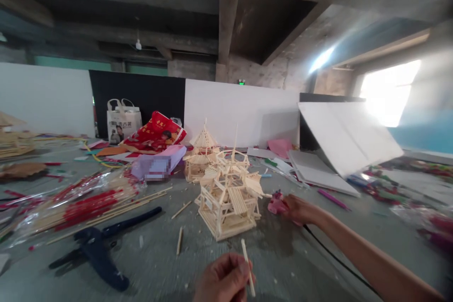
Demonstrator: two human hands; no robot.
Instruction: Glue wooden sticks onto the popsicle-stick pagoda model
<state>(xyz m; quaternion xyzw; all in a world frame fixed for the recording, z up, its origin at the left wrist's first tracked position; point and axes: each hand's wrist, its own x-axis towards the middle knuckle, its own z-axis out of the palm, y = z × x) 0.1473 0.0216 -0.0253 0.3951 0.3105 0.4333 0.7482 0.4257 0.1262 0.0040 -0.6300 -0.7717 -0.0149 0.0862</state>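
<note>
Pinched between the thumb and fingers of my left hand (226,277) is a short, pale wooden stick (248,269), held nearly upright at the bottom middle. My right hand (295,208) is closed around a pink glue gun (276,204), from which a black cord (339,259) trails toward the lower right. The gun's nozzle points left at the right side of a small pavilion model (226,207) built of wooden sticks. Whether the nozzle touches the model I cannot tell. A second stick pavilion (203,151) with a pointed roof stands just behind it.
A dark blue hand tool (101,257) lies at the left front. Bundles of sticks in clear plastic (88,205) are behind it. Loose stick pieces (180,240) lie near the model. White boards (318,172), a purple pen (333,199) and a red bag (155,133) are farther back.
</note>
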